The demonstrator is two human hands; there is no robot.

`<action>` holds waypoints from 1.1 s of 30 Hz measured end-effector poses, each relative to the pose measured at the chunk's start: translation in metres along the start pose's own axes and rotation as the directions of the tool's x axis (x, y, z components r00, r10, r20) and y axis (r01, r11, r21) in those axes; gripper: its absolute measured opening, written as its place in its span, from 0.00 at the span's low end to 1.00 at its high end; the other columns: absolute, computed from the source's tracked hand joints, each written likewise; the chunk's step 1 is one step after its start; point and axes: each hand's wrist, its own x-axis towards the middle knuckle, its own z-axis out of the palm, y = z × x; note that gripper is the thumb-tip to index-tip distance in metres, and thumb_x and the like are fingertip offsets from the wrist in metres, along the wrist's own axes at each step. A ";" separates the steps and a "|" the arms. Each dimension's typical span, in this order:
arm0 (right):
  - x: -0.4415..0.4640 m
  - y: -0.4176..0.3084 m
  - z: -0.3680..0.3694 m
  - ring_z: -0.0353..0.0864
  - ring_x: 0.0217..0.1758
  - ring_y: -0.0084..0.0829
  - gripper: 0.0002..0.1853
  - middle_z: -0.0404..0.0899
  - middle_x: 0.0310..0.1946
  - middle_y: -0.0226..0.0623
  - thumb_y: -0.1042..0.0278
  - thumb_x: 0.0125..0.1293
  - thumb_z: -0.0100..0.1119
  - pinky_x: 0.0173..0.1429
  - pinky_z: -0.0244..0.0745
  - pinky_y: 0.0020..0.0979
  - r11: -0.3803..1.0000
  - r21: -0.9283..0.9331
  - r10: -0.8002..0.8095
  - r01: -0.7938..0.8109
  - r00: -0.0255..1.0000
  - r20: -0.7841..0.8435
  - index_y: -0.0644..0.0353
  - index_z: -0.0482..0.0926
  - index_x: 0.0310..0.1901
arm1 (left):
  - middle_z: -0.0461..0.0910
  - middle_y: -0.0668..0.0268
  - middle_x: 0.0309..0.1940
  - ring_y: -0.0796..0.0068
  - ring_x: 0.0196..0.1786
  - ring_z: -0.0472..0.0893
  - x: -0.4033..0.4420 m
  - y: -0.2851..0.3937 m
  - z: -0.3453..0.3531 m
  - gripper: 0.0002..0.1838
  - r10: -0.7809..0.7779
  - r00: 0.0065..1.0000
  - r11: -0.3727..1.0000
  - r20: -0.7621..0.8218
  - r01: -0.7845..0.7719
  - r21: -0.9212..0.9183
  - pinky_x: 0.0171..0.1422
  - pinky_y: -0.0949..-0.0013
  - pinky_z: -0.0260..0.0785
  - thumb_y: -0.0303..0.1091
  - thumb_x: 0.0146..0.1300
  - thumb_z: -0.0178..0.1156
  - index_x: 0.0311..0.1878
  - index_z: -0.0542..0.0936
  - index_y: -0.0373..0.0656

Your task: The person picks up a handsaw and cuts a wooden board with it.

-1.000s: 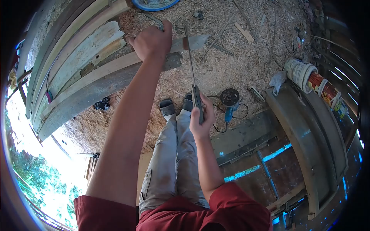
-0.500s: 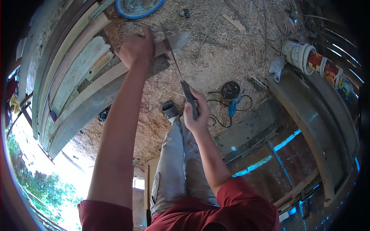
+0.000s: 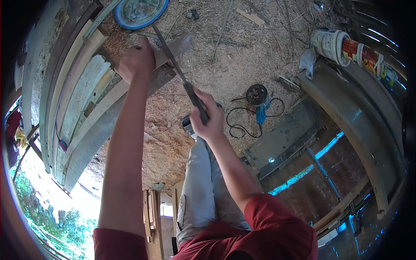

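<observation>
My right hand [image 3: 209, 113] is closed around the dark handle of a hand saw [image 3: 173, 60], whose long, narrow-looking blade points away from me to the upper left. The blade lies across a thin wooden board [image 3: 177, 48]. My left hand [image 3: 136, 60] grips that board to the left of the blade, pressing it near the end of a curved timber [image 3: 110, 96]. The palm side of my left hand is hidden. The board's far end sticks out to the right past the blade.
Wood shavings cover the floor [image 3: 255, 47]. A blue-rimmed basin [image 3: 166, 6] stands at the top. An angle grinder [image 3: 260, 106] with its cord lies to the right. Buckets [image 3: 331, 47] and large curved planks [image 3: 346, 108] are further right, and stacked curved timbers [image 3: 65, 78] are on the left.
My right hand has pushed the saw forward and left across the board. The left hand keeps its hold on the board. The whole view has shifted slightly.
</observation>
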 end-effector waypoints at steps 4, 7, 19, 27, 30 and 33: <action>0.017 -0.008 0.004 0.72 0.22 0.16 0.28 0.79 0.25 0.27 0.75 0.71 0.62 0.28 0.65 0.26 0.983 0.009 0.182 -0.182 0.982 0.051 0.64 0.77 0.73 | 0.91 0.48 0.58 0.48 0.64 0.89 -0.005 0.003 -0.006 0.42 -0.013 1.000 1.000 0.024 0.012 0.026 0.75 0.48 0.71 0.71 0.78 0.38 0.55 0.95 0.50; -0.031 0.017 -0.013 0.74 0.22 0.17 0.28 0.80 0.25 0.28 0.75 0.70 0.63 0.30 0.68 0.24 0.999 0.000 0.054 -0.054 0.999 -0.001 0.65 0.78 0.72 | 0.91 0.49 0.57 0.48 0.63 0.89 0.001 0.001 0.000 0.41 -0.024 1.000 1.000 0.010 0.024 0.020 0.75 0.47 0.70 0.71 0.78 0.39 0.54 0.95 0.50; -0.040 -0.004 -0.034 0.74 0.24 0.15 0.29 0.80 0.26 0.29 0.77 0.69 0.63 0.31 0.68 0.22 0.998 -0.028 0.059 -0.058 0.997 0.046 0.67 0.78 0.72 | 0.90 0.48 0.60 0.49 0.64 0.88 0.000 -0.001 0.003 0.41 -0.010 1.000 1.000 -0.006 0.010 -0.015 0.77 0.47 0.67 0.70 0.77 0.39 0.55 0.95 0.49; -0.043 -0.009 -0.044 0.71 0.24 0.13 0.28 0.77 0.25 0.25 0.76 0.71 0.63 0.31 0.65 0.21 0.991 -0.037 0.129 -0.126 0.989 0.067 0.63 0.79 0.73 | 0.90 0.47 0.58 0.49 0.64 0.89 -0.002 -0.003 0.002 0.41 0.015 1.000 1.000 -0.026 -0.016 -0.021 0.76 0.46 0.67 0.70 0.77 0.40 0.55 0.94 0.48; -0.040 -0.008 -0.042 0.72 0.24 0.13 0.28 0.77 0.24 0.25 0.74 0.71 0.64 0.31 0.65 0.21 0.992 0.002 0.123 -0.123 0.991 0.051 0.62 0.80 0.73 | 0.91 0.47 0.57 0.49 0.63 0.89 -0.001 -0.002 0.001 0.41 0.018 1.000 0.999 -0.019 -0.018 -0.027 0.75 0.47 0.70 0.70 0.76 0.40 0.55 0.94 0.48; -0.035 -0.005 -0.045 0.73 0.25 0.13 0.28 0.78 0.25 0.25 0.74 0.71 0.64 0.32 0.66 0.21 0.996 -0.007 0.091 -0.091 0.995 0.047 0.62 0.80 0.73 | 0.91 0.47 0.56 0.49 0.61 0.90 -0.004 -0.003 0.000 0.41 0.031 0.999 0.999 -0.028 -0.032 -0.021 0.72 0.49 0.72 0.70 0.76 0.41 0.53 0.95 0.48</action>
